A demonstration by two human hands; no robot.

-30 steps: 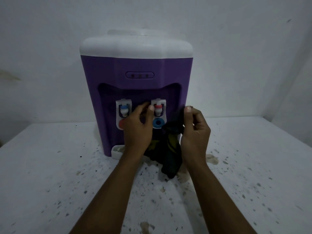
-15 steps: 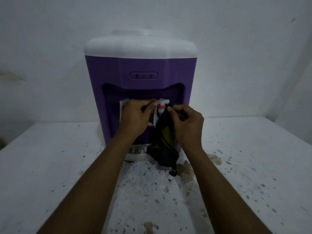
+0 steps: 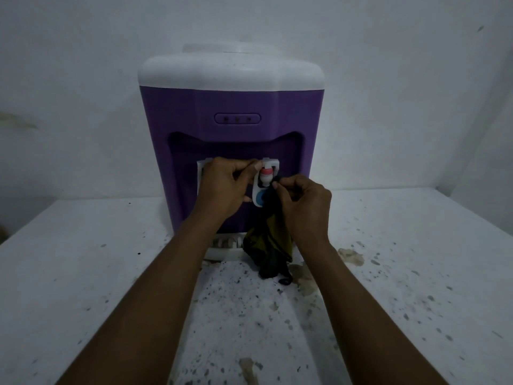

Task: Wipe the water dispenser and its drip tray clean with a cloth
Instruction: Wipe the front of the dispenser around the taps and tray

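The purple water dispenser [image 3: 233,107] with a white top stands on the table against the wall. My left hand [image 3: 224,187] covers the left tap, and its curled fingers hold the top left edge of the red tap [image 3: 266,176]. My right hand [image 3: 304,202] pinches a dark and olive cloth [image 3: 270,245] against the right side of that tap. The rest of the cloth hangs down over the right part of the white drip tray [image 3: 222,250].
The white table [image 3: 111,273] is speckled with dark spots, with brownish stains [image 3: 351,255] right of the tray and another stain [image 3: 248,370] near the front. White walls close in behind and on the right.
Both hands rose from below the taps to the red tap. My right hand brought the cloth left and up against it, and my left fingers closed on its top.
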